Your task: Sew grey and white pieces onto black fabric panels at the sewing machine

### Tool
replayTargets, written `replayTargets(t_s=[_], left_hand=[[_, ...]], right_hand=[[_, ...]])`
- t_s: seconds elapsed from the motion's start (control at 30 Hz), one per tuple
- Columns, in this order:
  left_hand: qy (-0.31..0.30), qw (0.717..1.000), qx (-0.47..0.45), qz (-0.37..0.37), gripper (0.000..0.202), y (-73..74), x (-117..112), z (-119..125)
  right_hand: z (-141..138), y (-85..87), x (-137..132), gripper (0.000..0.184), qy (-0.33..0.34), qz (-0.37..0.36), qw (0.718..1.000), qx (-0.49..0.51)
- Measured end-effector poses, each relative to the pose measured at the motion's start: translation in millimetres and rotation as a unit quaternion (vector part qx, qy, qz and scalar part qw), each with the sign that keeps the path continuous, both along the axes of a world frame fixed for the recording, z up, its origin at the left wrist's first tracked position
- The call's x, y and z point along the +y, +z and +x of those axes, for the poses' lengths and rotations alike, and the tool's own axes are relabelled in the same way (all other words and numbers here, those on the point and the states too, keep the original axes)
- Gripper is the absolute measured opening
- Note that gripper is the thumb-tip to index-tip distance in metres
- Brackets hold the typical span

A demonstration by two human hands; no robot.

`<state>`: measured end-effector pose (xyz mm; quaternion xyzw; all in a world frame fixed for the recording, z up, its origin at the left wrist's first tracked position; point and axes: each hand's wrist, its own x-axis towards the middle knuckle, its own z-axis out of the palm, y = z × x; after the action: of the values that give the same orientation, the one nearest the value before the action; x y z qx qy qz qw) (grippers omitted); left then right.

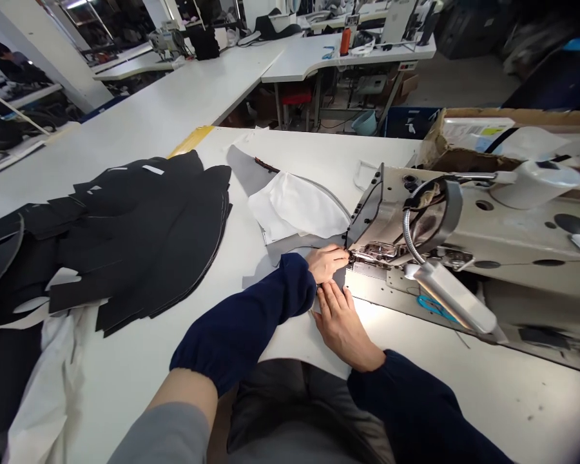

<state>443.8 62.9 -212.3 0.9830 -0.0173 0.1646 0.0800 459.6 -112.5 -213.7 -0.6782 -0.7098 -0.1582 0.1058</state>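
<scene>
My left hand (326,263) reaches across from the left in a navy sleeve and pinches the edge of a grey fabric piece (290,241) just in front of the sewing machine's presser foot (370,254). A white lining panel (294,206) lies on that grey piece. My right hand (341,325) rests flat on the near part of the fabric, its fingertips close to my left wrist. The needle is hidden behind the machine's clear guard (365,209). A stack of black cut fabric panels (140,245) lies well to the left of both hands.
The industrial sewing machine (464,225) fills the right, with a gooseneck lamp (454,293) over its bed. A cardboard box (473,138) stands behind it. White cloth (43,380) hangs at the table's left edge. Further white work tables (174,96) and another sewing machine (167,42) stand beyond.
</scene>
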Motion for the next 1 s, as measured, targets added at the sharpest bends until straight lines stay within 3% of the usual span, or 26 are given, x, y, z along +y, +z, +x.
replayTargets(t_s=[0.3,0.43,0.5,0.6,0.73,0.8,0.87,1.0], left_hand=[[0.064,0.997,-0.044,-0.004,0.031,-2.8,-5,-2],[0.072,0.996,-0.042,-0.023,0.036,-4.3,-7,-9],[0.08,0.995,-0.044,-0.037,0.034,-4.9,-11,-28],[0.077,0.99,-0.084,-0.084,0.033,-1.7,-25,-78],[0.112,0.974,-0.099,-0.169,0.02,20.9,-57,-144],[0.182,0.968,-0.044,-0.169,0.01,34.3,-71,-156],[0.251,0.96,0.021,-0.125,0.021,40.9,-79,-152],[0.303,0.945,0.106,-0.069,0.028,33.2,-78,-127]], right_hand=[[9,5.6,-8,0.029,0.057,0.068,0.989,0.121],[-4,12.4,-34,0.032,0.043,0.103,0.97,0.218],[-13,13.2,-54,0.035,0.009,0.112,0.948,0.299],[-24,11.7,-80,0.035,-0.062,0.128,0.897,0.42],[-29,8.9,-87,0.029,-0.086,0.137,0.846,0.509],[-29,6.8,-83,0.028,-0.072,0.14,0.844,0.513],[-29,3.8,-80,0.027,-0.061,0.142,0.855,0.496],[-29,-1.4,-82,0.027,-0.049,0.136,0.888,0.436]])
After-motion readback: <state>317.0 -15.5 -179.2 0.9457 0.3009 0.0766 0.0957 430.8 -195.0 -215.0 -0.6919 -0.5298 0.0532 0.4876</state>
